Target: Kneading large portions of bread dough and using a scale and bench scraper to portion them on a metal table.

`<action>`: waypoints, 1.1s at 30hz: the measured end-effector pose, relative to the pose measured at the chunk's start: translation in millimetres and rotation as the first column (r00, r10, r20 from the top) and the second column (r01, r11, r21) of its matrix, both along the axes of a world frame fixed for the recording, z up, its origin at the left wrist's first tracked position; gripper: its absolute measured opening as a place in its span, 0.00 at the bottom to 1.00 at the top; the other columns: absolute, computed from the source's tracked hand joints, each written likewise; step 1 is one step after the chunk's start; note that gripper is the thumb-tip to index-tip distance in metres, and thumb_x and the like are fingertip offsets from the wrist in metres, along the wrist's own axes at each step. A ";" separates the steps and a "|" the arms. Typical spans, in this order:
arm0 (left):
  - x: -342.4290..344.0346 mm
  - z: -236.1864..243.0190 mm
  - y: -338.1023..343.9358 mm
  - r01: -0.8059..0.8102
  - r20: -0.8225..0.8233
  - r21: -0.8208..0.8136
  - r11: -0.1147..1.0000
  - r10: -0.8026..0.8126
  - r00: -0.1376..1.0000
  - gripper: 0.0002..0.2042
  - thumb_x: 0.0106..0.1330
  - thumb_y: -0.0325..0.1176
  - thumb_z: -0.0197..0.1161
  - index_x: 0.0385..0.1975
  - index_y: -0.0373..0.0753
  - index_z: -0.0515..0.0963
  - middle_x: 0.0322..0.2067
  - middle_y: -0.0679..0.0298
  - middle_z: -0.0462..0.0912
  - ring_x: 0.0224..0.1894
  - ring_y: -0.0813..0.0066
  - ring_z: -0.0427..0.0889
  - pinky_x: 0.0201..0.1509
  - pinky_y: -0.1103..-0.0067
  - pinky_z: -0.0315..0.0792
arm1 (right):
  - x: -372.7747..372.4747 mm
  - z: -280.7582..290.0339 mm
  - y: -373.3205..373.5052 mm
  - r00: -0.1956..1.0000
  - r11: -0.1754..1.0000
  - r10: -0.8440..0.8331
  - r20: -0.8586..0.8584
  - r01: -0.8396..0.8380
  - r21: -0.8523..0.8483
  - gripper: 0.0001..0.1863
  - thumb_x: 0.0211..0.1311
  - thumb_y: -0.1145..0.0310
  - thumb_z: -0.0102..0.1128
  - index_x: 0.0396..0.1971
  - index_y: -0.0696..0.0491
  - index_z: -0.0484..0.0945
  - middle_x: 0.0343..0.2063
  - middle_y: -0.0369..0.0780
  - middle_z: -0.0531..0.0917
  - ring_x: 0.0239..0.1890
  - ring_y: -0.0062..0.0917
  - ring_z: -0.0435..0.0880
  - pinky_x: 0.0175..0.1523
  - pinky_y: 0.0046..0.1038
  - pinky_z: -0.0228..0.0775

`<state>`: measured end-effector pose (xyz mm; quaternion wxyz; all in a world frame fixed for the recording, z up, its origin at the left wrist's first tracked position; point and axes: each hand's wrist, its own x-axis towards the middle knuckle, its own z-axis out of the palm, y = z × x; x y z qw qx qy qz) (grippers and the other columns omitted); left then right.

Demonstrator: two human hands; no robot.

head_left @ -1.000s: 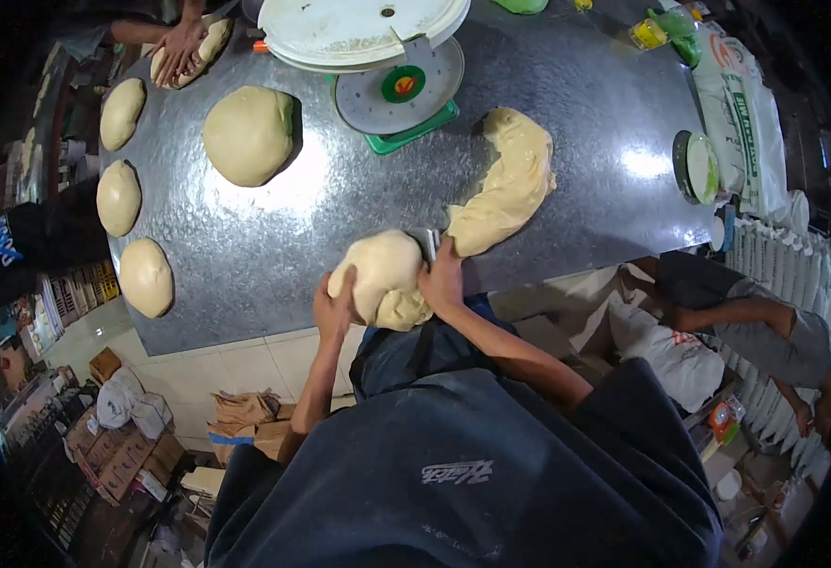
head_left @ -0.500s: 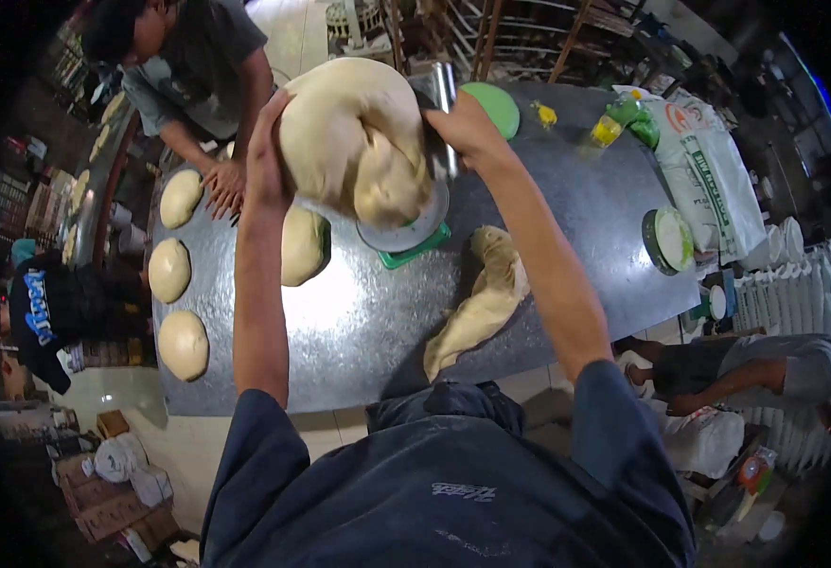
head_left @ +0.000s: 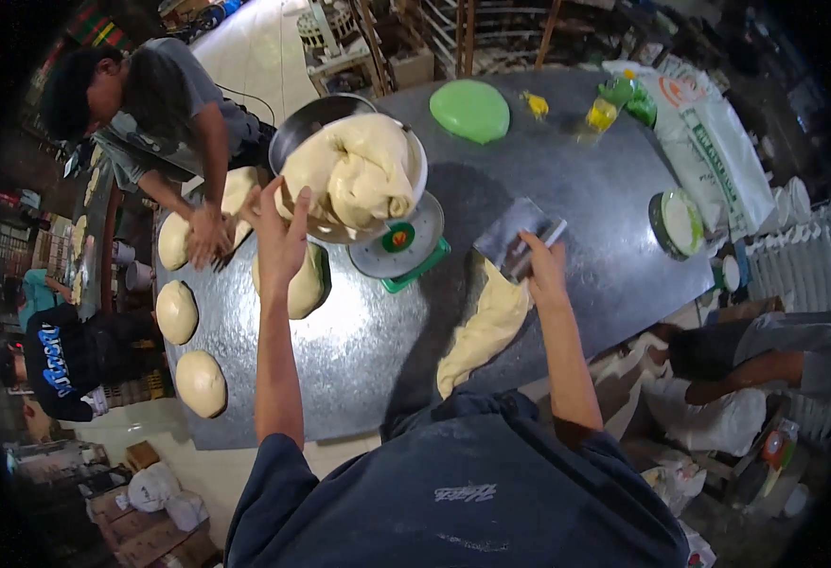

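Observation:
A big mass of pale dough (head_left: 363, 170) sits in a white-rimmed bowl on the green dial scale (head_left: 417, 265). My left hand (head_left: 280, 237) is at the near left edge of that dough, its fingers spread and not wrapped round anything. In my right hand (head_left: 546, 270) is a metal dough scraper (head_left: 518, 230), gripped by its tubular handle. The blade is at the far end of a long strip of dough (head_left: 484, 331) lying on the dark table (head_left: 614, 293).
Rounded dough balls (head_left: 201, 383) line the left side, where a co-worker's hands (head_left: 210, 235) press together by the dough. A metal bowl (head_left: 307, 123) stands behind the scale. Farther right are a green disc-shaped thing (head_left: 469, 111), a white sack (head_left: 704, 142) and a round tub (head_left: 679, 225).
The big dough has come down from between my raised hands onto the scale. My left hand has loosened from it; my right hand has moved right and nearer with the scraper, to the dough strip.

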<state>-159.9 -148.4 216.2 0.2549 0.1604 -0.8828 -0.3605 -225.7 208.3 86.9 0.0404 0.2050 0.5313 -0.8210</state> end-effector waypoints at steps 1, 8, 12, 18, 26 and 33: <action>7.8 8.1 5.1 -0.033 0.078 -0.085 0.996 0.039 0.996 0.29 0.63 0.49 0.62 0.58 0.38 0.65 0.58 0.49 0.54 0.54 0.56 0.68 0.48 0.70 0.72 | 21.0 -9.6 13.5 0.999 1.000 -0.003 0.036 0.004 -0.012 0.17 0.53 0.77 0.63 0.43 0.55 0.69 0.29 0.39 0.78 0.29 0.25 0.80 0.31 0.29 0.74; 69.9 -26.4 60.2 -0.158 0.004 0.196 0.968 0.160 0.987 0.29 0.59 0.44 0.68 0.56 0.38 0.66 0.53 0.54 0.61 0.48 0.65 0.70 0.48 0.73 0.70 | 114.5 -52.7 97.7 0.960 0.989 -0.150 0.237 0.144 0.042 0.29 0.55 0.74 0.65 0.56 0.51 0.62 0.44 0.38 0.75 0.44 0.25 0.77 0.46 0.29 0.70; 54.2 -26.8 111.2 -0.150 -0.076 -0.053 0.987 0.146 0.986 0.32 0.53 0.41 0.74 0.55 0.39 0.66 0.48 0.55 0.63 0.48 0.66 0.68 0.48 0.74 0.68 | 100.9 -40.7 92.9 0.984 0.985 0.003 0.177 -0.033 0.167 0.32 0.54 0.71 0.67 0.58 0.55 0.61 0.48 0.41 0.75 0.47 0.28 0.76 0.51 0.29 0.69; -6.2 -17.5 112.7 -0.165 -0.164 -0.290 0.943 0.121 0.979 0.33 0.46 0.38 0.78 0.52 0.42 0.68 0.48 0.48 0.62 0.49 0.54 0.68 0.50 0.66 0.68 | 44.4 40.9 11.4 0.863 0.785 0.426 -0.271 -0.204 0.584 0.27 0.55 0.69 0.65 0.51 0.59 0.62 0.39 0.49 0.80 0.42 0.36 0.82 0.45 0.32 0.72; 28.6 -0.6 65.6 0.112 -0.092 -0.310 0.944 -0.147 0.985 0.13 0.52 0.16 0.62 0.38 0.34 0.77 0.35 0.56 0.79 0.36 0.61 0.81 0.40 0.74 0.74 | 33.7 112.9 -141.7 0.640 0.599 0.666 -0.383 -0.153 0.786 0.19 0.58 0.68 0.58 0.45 0.56 0.62 0.29 0.59 0.78 0.35 0.56 0.77 0.33 0.49 0.69; 52.9 9.7 55.2 0.091 -0.262 -0.160 0.983 -0.131 0.956 0.11 0.56 0.14 0.59 0.38 0.33 0.74 0.33 0.58 0.77 0.37 0.66 0.79 0.42 0.77 0.74 | 17.7 159.4 -203.3 0.663 0.626 0.570 -0.485 0.032 0.779 0.19 0.58 0.74 0.53 0.49 0.58 0.61 0.34 0.56 0.78 0.35 0.55 0.78 0.36 0.50 0.68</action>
